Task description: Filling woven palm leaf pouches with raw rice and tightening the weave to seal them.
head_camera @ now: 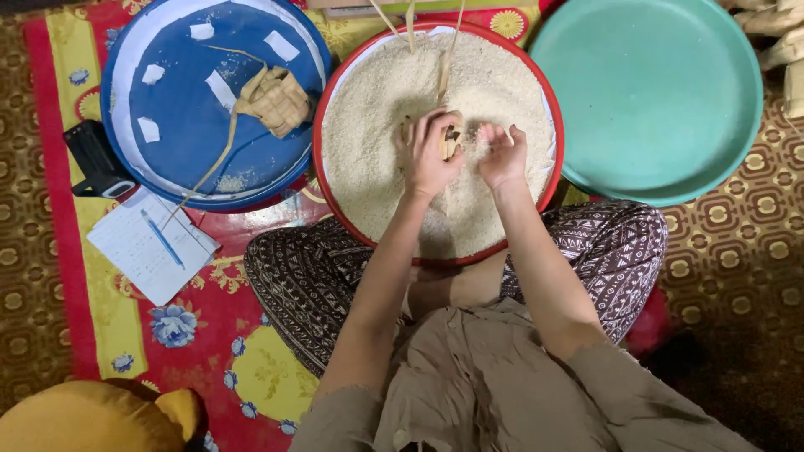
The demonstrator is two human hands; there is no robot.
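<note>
**Woven Pouch Held Over the Rice**

The left hand [429, 155] has its grip pinched around a small woven palm-leaf pouch [452, 138], holding it mouth-up above the red-rimmed tray of rice [435, 243], likely so stray grains fall back. The right hand [502, 156] cups rice beside it, fingers loosely curled. The pouch looks tan, with long leaf strips [448, 50] trailing away.
</note>
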